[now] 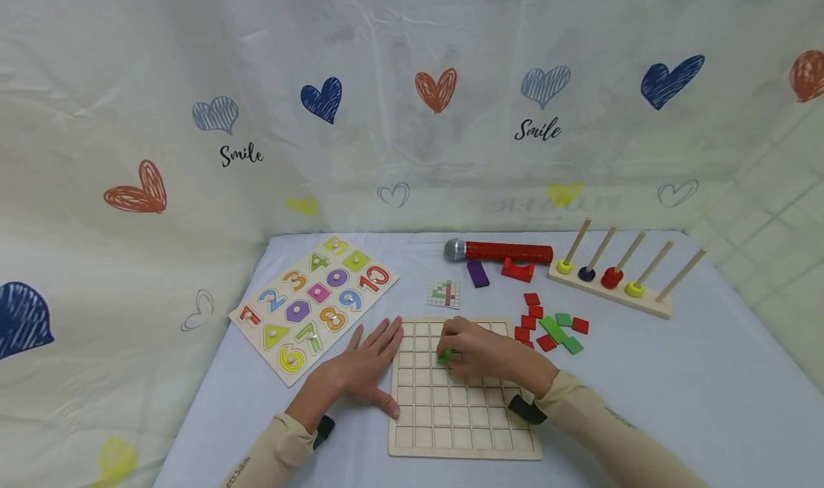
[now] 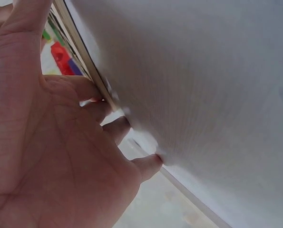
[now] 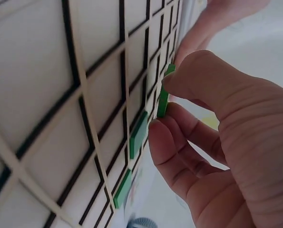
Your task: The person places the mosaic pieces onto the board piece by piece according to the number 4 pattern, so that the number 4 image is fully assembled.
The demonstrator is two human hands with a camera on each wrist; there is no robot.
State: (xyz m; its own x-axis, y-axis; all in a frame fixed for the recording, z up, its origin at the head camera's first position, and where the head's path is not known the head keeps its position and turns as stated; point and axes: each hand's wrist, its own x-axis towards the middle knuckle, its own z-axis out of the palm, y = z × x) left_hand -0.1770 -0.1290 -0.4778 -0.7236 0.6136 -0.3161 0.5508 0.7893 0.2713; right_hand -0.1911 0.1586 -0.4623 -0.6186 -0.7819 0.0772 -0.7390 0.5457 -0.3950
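A wooden grid board point(image 1: 425, 441) lies on the table in front of me. My left hand point(image 1: 367, 365) rests along its left side, fingers spread and straight, the thumb at the lower left edge. Over the upper part of the grid, my right hand point(image 1: 483, 350) pinches a green tile point(image 3: 165, 90) between thumb and fingers. In the right wrist view, a second green tile point(image 3: 139, 135) and a third green tile point(image 3: 122, 189) sit in squares of the grid; in the head view the right hand hides them. Behind the board lies a small pattern card point(image 1: 444, 294) with green and red squares.
Loose red tiles point(image 1: 531, 299) and green tiles point(image 1: 572, 345) lie right of the board. A number puzzle point(image 1: 313, 307) is at the left. At the back are a red microphone point(image 1: 508, 252), a purple block point(image 1: 478, 274), a red arch block point(image 1: 518, 270) and a peg stand point(image 1: 655, 303) with rings.
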